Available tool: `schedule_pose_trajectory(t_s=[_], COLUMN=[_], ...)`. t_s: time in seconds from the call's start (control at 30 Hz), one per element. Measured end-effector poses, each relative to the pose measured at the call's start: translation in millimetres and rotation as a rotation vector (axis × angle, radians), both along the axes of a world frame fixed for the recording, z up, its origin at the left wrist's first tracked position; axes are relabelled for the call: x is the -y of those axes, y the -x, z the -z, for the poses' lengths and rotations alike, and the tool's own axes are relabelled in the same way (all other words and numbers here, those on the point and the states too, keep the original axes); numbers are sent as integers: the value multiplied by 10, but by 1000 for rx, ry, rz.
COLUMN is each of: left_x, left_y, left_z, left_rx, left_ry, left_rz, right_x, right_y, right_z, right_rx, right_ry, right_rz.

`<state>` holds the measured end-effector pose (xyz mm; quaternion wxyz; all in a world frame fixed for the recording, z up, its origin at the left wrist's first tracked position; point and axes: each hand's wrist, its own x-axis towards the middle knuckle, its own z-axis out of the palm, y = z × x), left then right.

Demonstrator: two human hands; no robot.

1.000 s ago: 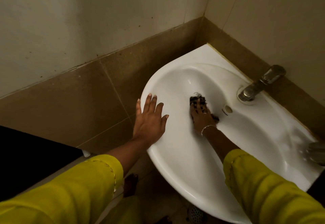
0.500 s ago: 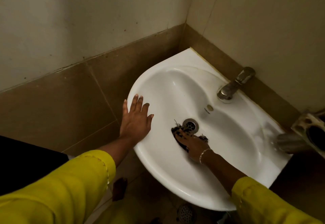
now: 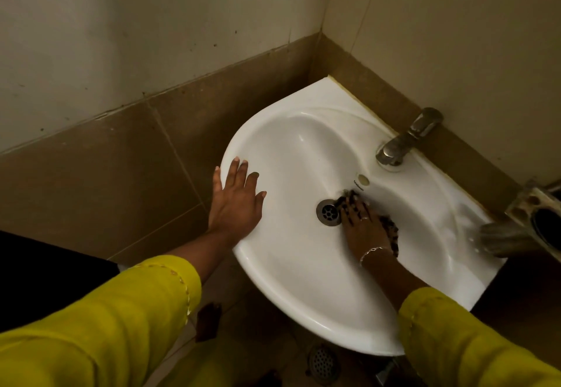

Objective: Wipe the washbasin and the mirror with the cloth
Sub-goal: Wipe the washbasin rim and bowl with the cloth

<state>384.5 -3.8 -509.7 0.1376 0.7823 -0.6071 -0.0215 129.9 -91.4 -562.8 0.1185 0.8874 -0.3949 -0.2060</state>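
1. I am looking down at a white washbasin (image 3: 303, 289) mounted in a tiled corner, with its metal tap (image 3: 403, 140) at the back edge.
2. My left hand (image 3: 235, 204) is lying flat and open on the basin's left rim, fingers spread, gripping nothing.
3. My right hand (image 3: 362, 225) is pressing palm-down inside the bowl, just to the right of the drain (image 3: 328, 212), fingers extended over the cloth (image 3: 391, 231).
4. The cloth is dark and patterned; it is sitting on the bowl's floor under that hand, showing past the fingertips and along the hand's right side. I am pinning it flat rather than pinching it.
5. I am seeing a bracelet at the right wrist and a ring on one finger.
6. Both forearms are wearing yellow sleeves (image 3: 106, 335).
7. A metal holder (image 3: 534, 219) is sitting at the right edge of the view, beside the basin; its detail is blurred.
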Motion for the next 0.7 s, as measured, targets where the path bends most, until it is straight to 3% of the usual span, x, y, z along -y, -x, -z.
schedule_pose_trajectory(t_s=[0.13, 0.27, 0.47, 0.6, 0.7], left_x=[10, 8, -4, -1, 5], left_y=[-4, -9, -4, -4, -2], left_z=[25, 28, 8, 25, 35], left_rx=[10, 11, -1, 10, 16], left_ry=[13, 20, 8, 23, 23], left_rz=[5, 8, 14, 14, 15], right_x=[210, 427, 250, 67, -85], right_y=[-109, -281, -27, 194, 396], right_z=[-357, -562, -493, -394, -429], right_rx=[15, -89, -56, 159, 425], right_ry=[320, 472, 467, 358, 233], right_rz=[-241, -251, -168, -75, 85])
